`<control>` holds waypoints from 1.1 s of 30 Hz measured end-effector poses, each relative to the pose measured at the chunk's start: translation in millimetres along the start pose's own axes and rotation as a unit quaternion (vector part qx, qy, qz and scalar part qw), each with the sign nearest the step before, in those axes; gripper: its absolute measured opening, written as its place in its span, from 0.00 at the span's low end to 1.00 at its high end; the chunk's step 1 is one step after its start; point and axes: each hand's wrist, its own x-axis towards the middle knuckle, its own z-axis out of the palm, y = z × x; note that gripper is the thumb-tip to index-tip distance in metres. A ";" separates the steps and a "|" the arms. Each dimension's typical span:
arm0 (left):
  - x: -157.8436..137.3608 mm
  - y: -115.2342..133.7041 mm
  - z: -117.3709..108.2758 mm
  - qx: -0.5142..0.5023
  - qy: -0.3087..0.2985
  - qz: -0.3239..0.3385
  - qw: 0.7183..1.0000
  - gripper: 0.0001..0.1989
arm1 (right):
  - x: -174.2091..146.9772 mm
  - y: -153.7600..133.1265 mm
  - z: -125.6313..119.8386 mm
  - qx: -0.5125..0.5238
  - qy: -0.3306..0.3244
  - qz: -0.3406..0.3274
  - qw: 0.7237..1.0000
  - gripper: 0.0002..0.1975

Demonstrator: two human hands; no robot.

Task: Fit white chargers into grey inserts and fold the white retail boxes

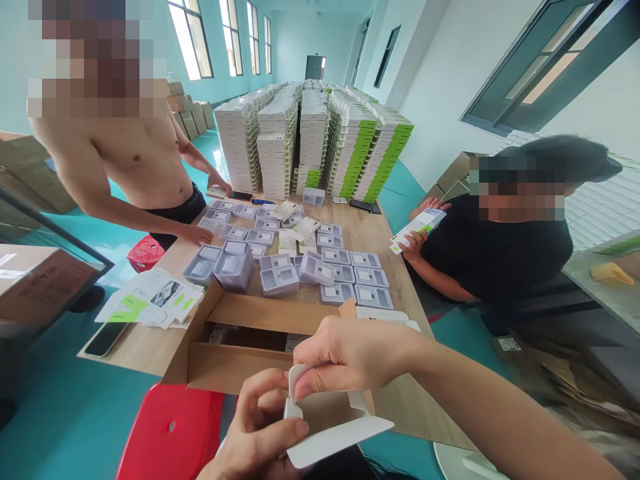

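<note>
Close to me, a small white carton [340,440] is held between both hands, its end flaps standing open. My left hand [265,427] grips its side, with the thumb along the near edge. From above, my right hand [345,353] pinches a flap between thumb and fingers. Just beyond the hands stands an open brown cardboard box [225,367] with some items inside, partly hidden. Behind it lie several clear plastic trays [370,277], some stacked [234,265], with cards [287,241] among them.
Flat printed cartons [150,297] and a phone [107,339] lie at the table's left. A red stool [170,427] stands below. Tall stacks of white boxes [315,133] fill the back. A co-worker at right holds a carton [417,230]; another person [135,153] stands at left.
</note>
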 end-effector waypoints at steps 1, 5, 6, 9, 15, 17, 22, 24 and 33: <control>0.7 0.4 3.2 -0.001 0.003 0.006 1.000 0.26 | 0.6 -0.9 -0.1 -0.004 0.000 0.003 1.000 0.15; 6.1 1.6 15.9 0.009 0.093 0.002 0.996 0.19 | -0.2 -4.2 1.7 -0.061 0.032 0.022 0.997 0.24; 7.5 1.0 16.8 0.010 0.093 0.012 0.996 0.18 | -0.3 -4.0 1.8 -0.071 0.031 0.025 0.997 0.24; 9.8 -2.7 12.8 -0.004 0.016 0.071 0.997 0.22 | 1.7 1.8 -0.8 -0.040 -0.001 0.029 0.999 0.22; 7.5 -5.2 3.2 -0.042 -0.038 0.063 0.996 0.22 | 11.0 18.9 -11.3 0.073 -0.094 0.034 0.992 0.20; 5.9 -5.0 2.6 -0.044 -0.044 0.057 0.996 0.22 | 11.3 13.9 -13.8 0.057 -0.104 0.048 0.992 0.19; 1.0 -6.0 1.0 -0.048 -0.037 0.045 0.997 0.21 | 9.5 -22.8 -12.1 -0.142 -0.072 0.115 0.981 0.20; -0.2 -6.6 0.1 -0.036 -0.029 0.043 0.998 0.21 | 10.6 -34.4 -7.4 -0.206 -0.064 0.143 0.966 0.17; 1.9 -11.4 -6.8 0.081 0.048 0.020 0.995 0.22 | 5.9 -8.8 -23.2 -0.101 -0.053 0.126 0.985 0.14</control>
